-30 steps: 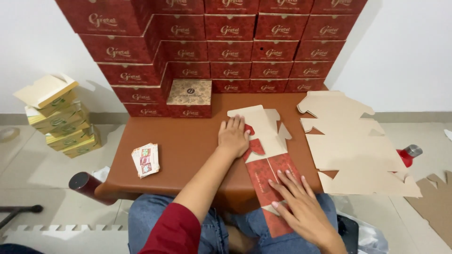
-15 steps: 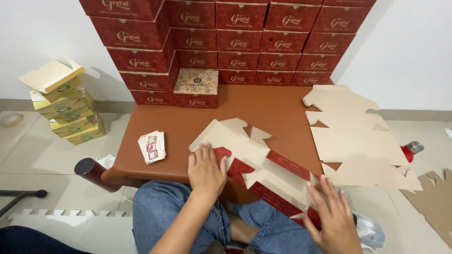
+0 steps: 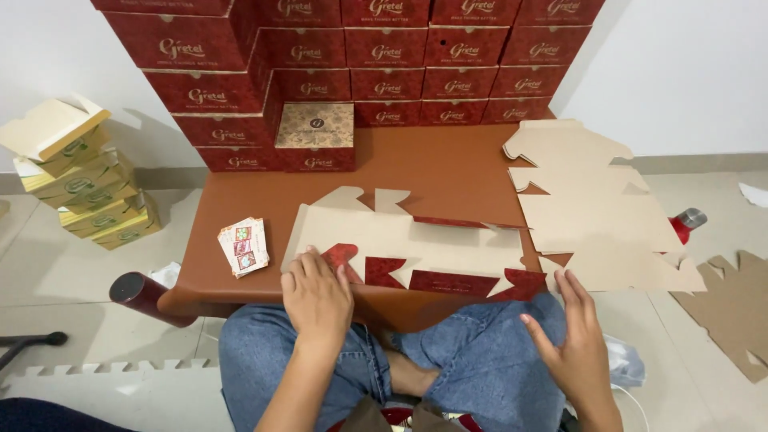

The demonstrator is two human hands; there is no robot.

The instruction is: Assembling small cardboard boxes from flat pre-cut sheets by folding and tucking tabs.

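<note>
A flat die-cut cardboard box blank [image 3: 416,240], tan on top with red flaps folded up along its near edge, lies crosswise on the brown low table [image 3: 448,168]. My left hand [image 3: 318,300] presses down on its near left corner, fingers over a red flap. My right hand [image 3: 570,334] hovers open just past the blank's right end, fingers spread, above my jeans-clad knee. A stack of further tan flat blanks [image 3: 596,212] lies on the right side of the table, overhanging its edge.
Red folded boxes [image 3: 384,56] are piled against the wall behind the table, one with a patterned brown lid [image 3: 314,126]. A small stack of cards [image 3: 243,246] lies at the table's left. Yellow boxes [image 3: 80,180] stand on the floor at left; cardboard scraps [image 3: 732,308] at right.
The blank has been turned from lengthwise to crosswise on the table. My left hand moved down to its near left corner; my right hand came off it to the right.
</note>
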